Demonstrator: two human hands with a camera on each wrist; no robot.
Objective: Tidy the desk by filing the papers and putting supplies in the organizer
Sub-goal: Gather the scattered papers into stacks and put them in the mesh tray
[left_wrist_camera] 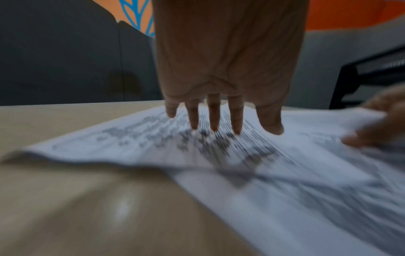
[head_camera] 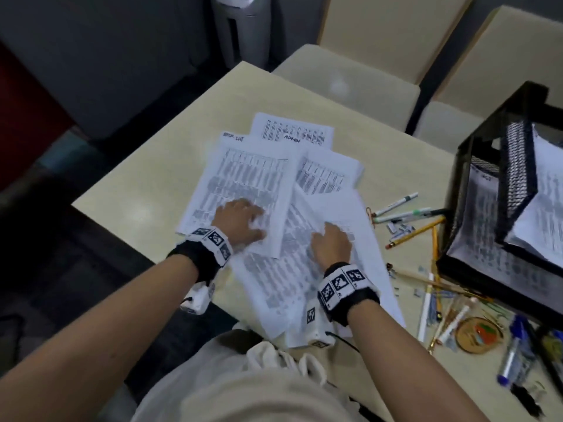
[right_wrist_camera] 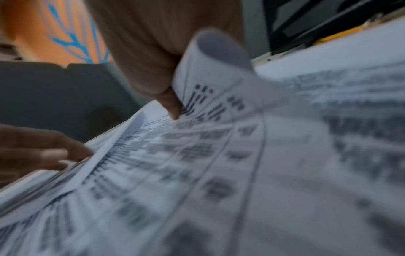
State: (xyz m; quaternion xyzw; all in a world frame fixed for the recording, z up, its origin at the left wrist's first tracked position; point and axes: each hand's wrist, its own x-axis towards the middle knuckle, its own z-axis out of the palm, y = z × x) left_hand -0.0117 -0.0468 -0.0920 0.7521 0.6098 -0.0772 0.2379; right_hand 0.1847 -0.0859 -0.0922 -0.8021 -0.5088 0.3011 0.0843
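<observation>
Several printed sheets (head_camera: 249, 175) lie fanned across the cream desk (head_camera: 137, 193). My left hand (head_camera: 240, 220) rests on the left sheet (left_wrist_camera: 131, 143); in the left wrist view its fingers (left_wrist_camera: 213, 112) are straight and spread, tips pressing down. My right hand (head_camera: 330, 242) is on the nearer sheet (head_camera: 289, 275). In the right wrist view its thumb (right_wrist_camera: 172, 104) pinches a curled-up corner of a sheet (right_wrist_camera: 219, 69), with the other fingers hidden behind the curl. The black mesh organizer (head_camera: 518, 178) stands at the right with papers in it.
Markers (head_camera: 396, 205), pencils (head_camera: 417, 233), clips and a blue pen (head_camera: 515, 351) are scattered between the papers and the organizer. A round disc (head_camera: 478, 333) lies among them. Cream chairs (head_camera: 350, 83) stand behind the desk. Papers overhang the desk's near edge.
</observation>
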